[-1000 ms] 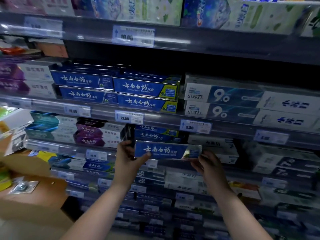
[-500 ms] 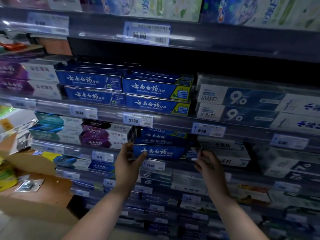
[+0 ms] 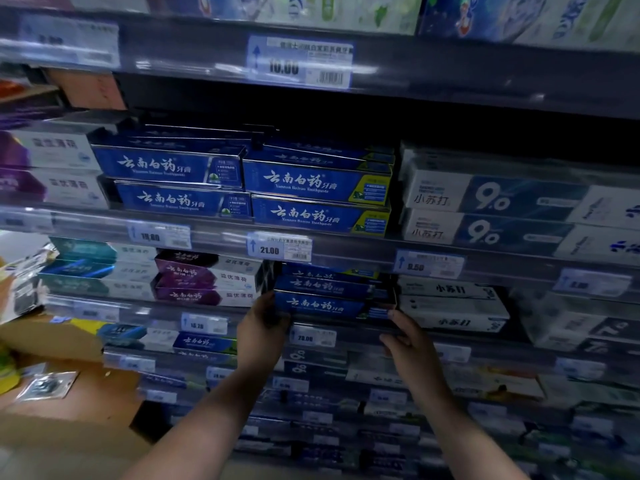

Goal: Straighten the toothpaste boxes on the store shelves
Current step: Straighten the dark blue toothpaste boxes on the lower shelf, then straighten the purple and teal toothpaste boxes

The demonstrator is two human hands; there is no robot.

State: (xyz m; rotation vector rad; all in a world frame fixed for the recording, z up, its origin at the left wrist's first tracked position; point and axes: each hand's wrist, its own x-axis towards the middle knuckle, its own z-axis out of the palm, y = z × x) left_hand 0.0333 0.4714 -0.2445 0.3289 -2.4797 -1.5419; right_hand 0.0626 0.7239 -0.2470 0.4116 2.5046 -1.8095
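Toothpaste box [image 3: 322, 304], blue with white lettering, lies flat under two more at the shelf [image 3: 360, 336] front.
Left hand [image 3: 261, 327] wraps its fingers round the left end; right hand [image 3: 405, 337] has fingers touching the right end, grip unclear. Purple boxes [image 3: 207, 282] and white boxes [image 3: 450, 306] crowd both sides.

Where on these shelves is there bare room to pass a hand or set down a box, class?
Free: the dark gap above the upper blue boxes and white 9.0 boxes, under the 10.00 price tag. Crowded: the shelf below, where the left hand grips and the right hand touches a blue box set between purple boxes and white boxes.
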